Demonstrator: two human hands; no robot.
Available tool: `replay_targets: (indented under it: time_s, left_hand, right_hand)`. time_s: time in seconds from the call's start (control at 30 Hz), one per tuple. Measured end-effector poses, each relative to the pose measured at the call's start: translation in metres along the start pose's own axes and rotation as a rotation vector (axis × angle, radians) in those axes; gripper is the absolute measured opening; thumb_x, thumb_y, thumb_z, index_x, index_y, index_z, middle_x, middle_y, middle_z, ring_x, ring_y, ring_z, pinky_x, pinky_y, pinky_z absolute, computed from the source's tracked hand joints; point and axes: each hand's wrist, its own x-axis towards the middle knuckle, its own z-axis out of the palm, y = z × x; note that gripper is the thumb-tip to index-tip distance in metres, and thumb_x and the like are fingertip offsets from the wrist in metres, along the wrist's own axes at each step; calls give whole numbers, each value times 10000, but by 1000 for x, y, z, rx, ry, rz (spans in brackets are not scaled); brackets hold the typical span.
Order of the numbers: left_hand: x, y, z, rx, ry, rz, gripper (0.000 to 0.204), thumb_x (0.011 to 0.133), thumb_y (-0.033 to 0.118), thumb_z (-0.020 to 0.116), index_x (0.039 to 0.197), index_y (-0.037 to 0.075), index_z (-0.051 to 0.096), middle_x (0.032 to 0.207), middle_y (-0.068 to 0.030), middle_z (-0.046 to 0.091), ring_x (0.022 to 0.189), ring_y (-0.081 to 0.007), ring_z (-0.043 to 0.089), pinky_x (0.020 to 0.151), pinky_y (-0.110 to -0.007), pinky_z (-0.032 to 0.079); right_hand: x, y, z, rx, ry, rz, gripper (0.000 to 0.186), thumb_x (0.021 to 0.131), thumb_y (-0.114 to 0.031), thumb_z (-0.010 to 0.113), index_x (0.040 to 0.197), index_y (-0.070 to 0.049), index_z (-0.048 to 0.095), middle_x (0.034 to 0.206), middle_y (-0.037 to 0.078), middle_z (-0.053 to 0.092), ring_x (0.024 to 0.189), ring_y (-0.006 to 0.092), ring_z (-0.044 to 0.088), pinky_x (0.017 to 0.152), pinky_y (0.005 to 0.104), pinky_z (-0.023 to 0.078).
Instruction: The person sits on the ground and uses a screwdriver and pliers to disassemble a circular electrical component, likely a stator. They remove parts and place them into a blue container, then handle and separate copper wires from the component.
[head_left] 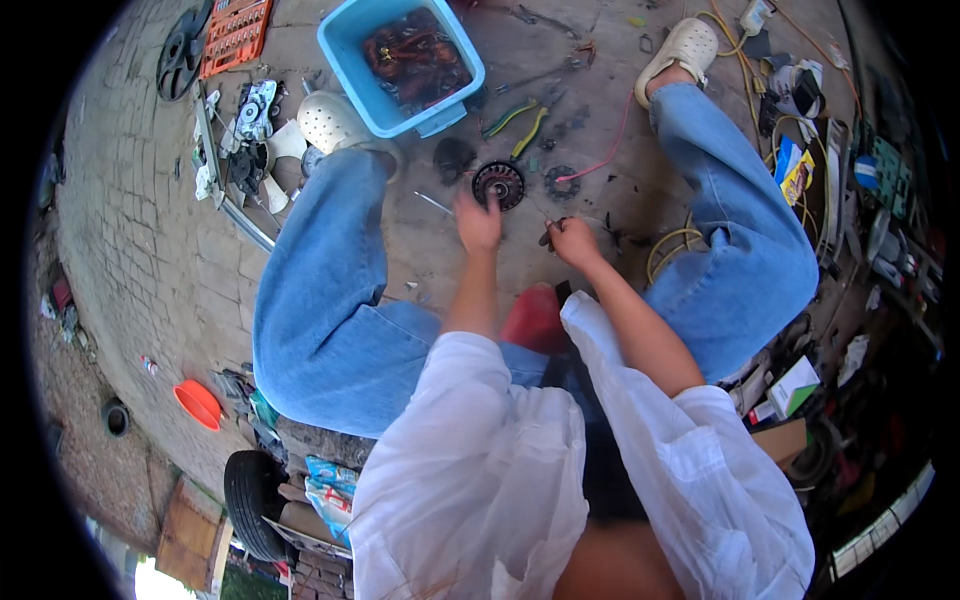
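Note:
My left hand (480, 222) is at the near edge of a round, dark motor part (499, 180) with slots around its rim. Its thumb overlaps the part and its fingers close on the edge. To the right, my right hand (572, 242) is closed round a small dark-handled tool (545, 239), with a thin tip pointing toward the part. Pliers with green-yellow handles (528, 133) lie just beyond the part. A slim, light-coloured rod (433, 203) rests left of my left hand. Beside the part, a flat dark disc (562, 181) has a pink cord (612, 150) running to it.
A blue bin (354, 75) with coppery scrap stands ahead, near my left shoe (335, 122). Metal parts (250, 150) lie at the left, near an orange crate (235, 38). Yellow cable (668, 250) loops by my right knee, with scrap and packets (793, 172) beyond.

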Motion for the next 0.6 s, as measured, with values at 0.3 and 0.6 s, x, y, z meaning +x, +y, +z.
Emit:
replay_targets:
  time_s: [0.3,0.6]
  left_hand:
    - [16,-38,5,98,263,-629,626,704,180,787,1143,-38,397,1017,-305,606,962,-446,605,843,-466,487]
    - [-19,-16,3,3,185,-331,372,637,190,748,889,-49,614,817,-230,667,801,-413,653,738,-457,516]
  right_hand:
    - [20,31,34,-159,-104,-4,347,893,-346,560,755,-80,736,733,85,696,726,253,671,711,382,512]
    - [25,27,60,-35,-5,-23,358,888,-352,581,975,-19,679,936,198,679,914,363,636,791,426,493]
